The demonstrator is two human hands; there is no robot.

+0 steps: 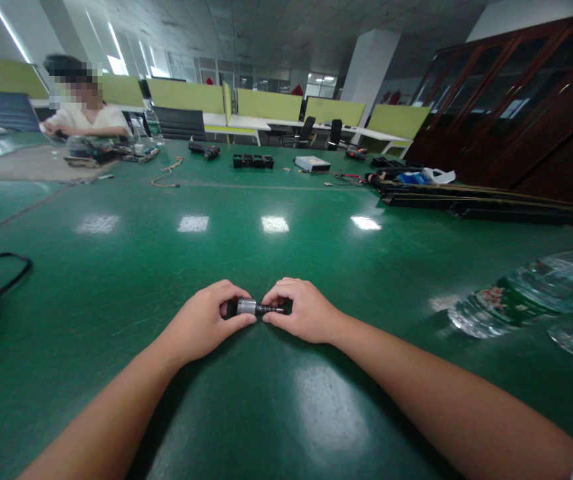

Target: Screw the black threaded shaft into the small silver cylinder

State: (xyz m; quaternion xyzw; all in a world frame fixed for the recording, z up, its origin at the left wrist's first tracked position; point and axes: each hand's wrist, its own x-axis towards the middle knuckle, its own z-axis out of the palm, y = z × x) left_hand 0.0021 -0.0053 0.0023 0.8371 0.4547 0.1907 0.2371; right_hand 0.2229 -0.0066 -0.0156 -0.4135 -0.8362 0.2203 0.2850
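Observation:
On the green tabletop, straight ahead of me, lies a small silver cylinder with a dark ridged shaft [247,306], pointing to the right. My left hand [211,317] curls its thumb and fingers around the silver end. From the other side, my right hand [301,310] has thumb and fingers bent round the tip of the dark shaft. Part of each end is hidden inside the fingers. The exact kind of part is too small to make out.
Large clear water bottles [526,293] lie at the right. Farther back are a black tray-like part [253,161], a white box [312,164], a power drill [204,151] and long black strips [466,197]. A black cable [16,260] enters at left. Another person [89,117] sits across the table.

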